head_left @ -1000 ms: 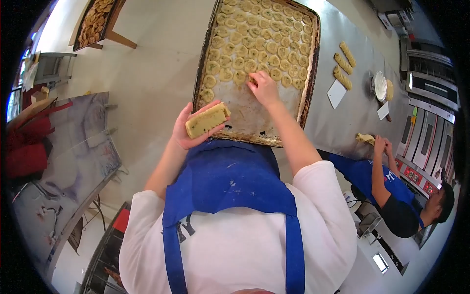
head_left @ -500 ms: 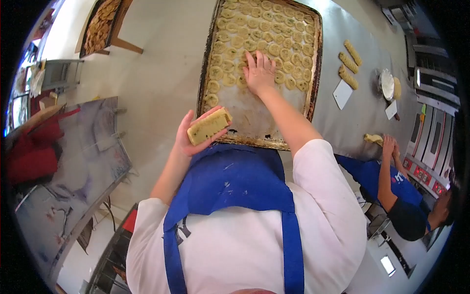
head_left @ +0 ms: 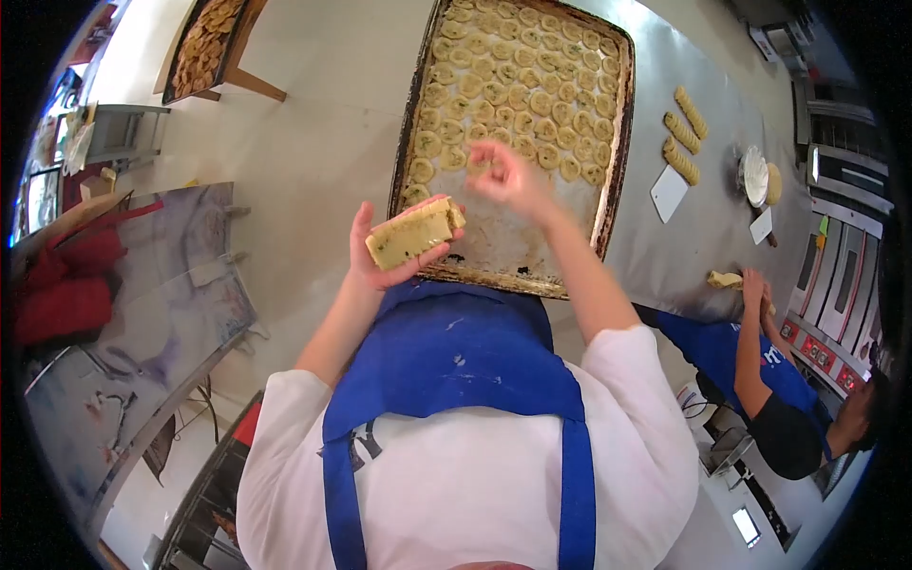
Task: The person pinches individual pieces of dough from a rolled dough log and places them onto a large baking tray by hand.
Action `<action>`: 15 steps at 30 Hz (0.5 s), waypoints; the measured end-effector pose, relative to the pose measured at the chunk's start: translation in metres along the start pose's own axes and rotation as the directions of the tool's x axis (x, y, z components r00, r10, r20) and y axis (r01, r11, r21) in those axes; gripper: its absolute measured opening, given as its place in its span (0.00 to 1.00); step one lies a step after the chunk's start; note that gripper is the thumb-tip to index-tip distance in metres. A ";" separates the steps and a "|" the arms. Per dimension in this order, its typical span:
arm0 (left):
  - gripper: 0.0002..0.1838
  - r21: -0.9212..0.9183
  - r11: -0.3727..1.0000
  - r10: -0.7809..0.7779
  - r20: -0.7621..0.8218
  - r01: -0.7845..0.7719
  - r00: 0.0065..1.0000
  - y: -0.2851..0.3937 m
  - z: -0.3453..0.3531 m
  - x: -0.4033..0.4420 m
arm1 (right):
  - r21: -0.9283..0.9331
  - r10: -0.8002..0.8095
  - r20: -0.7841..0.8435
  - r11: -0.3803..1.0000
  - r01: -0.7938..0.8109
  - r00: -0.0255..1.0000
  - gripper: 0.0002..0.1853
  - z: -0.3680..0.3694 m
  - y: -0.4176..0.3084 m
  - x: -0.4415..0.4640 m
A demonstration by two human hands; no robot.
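Observation:
A block of sliced, herb-flecked dough [head_left: 412, 236] rests across the palm of my left hand [head_left: 372, 274], its fingers wrapped beneath it, beside the near left corner of a large baking tray [head_left: 494, 228]. Rows of flat round dough pieces [head_left: 513, 85] cover the far part of that tray. Above the near edge of those rows is my right hand [head_left: 510, 180], slightly blurred, its fingers curled together. Whether a dough piece sits between those fingers is too small and smeared to tell.
Right of the tray, a metal table [head_left: 655, 256] holds twisted dough rolls [head_left: 680, 161], a white scraper [head_left: 669, 193] and a white bowl [head_left: 753, 177]. A co-worker [head_left: 779, 380] handles dough at the lower right. A tray of browned pieces [head_left: 204, 47] stands upper left.
My right hand pressed flat on the dough rounds half a second ago; now it has lifted, come back nearer and curled its fingers. My left hand still holds the block.

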State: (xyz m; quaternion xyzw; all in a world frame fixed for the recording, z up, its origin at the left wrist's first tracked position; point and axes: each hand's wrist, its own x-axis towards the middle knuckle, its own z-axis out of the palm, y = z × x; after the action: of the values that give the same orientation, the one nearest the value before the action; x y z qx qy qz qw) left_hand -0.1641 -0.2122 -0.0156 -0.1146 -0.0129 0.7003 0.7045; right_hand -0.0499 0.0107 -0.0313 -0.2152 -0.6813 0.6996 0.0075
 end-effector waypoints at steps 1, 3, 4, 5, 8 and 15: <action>0.54 -0.022 1.000 0.009 -0.036 -0.009 0.999 0.001 -0.003 0.000 | 0.101 0.005 0.060 0.995 -0.011 0.998 0.23 0.009 -0.001 -0.014; 0.53 -0.066 0.998 0.006 -0.109 -0.014 0.994 0.003 -0.011 0.002 | 0.299 0.000 0.162 0.953 -0.049 0.987 0.23 0.023 -0.002 -0.035; 0.51 -0.043 0.999 -0.026 -0.120 0.021 0.992 0.003 -0.012 0.007 | 0.328 0.019 0.123 0.943 -0.058 0.992 0.22 0.025 -0.003 -0.039; 0.50 -0.020 0.998 -0.056 -0.134 0.054 0.989 0.002 -0.011 0.010 | 0.358 0.039 0.087 0.931 -0.068 0.995 0.21 0.027 -0.005 -0.042; 0.47 0.031 0.993 -0.104 -0.156 0.110 0.982 0.001 -0.006 0.019 | 0.359 0.006 -0.010 0.933 -0.002 1.000 0.18 0.029 -0.003 -0.048; 0.43 0.384 0.903 -0.073 -0.303 0.192 0.950 -0.010 0.004 0.036 | 0.260 0.123 -0.209 0.963 -0.066 0.970 0.09 0.026 0.006 -0.058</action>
State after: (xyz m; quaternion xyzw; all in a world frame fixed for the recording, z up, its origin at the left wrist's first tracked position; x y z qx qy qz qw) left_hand -0.1539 -0.1757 -0.0156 -0.0619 0.2261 0.6138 0.7538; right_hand -0.0033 -0.0318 -0.0208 -0.3220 -0.5711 0.7511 0.0775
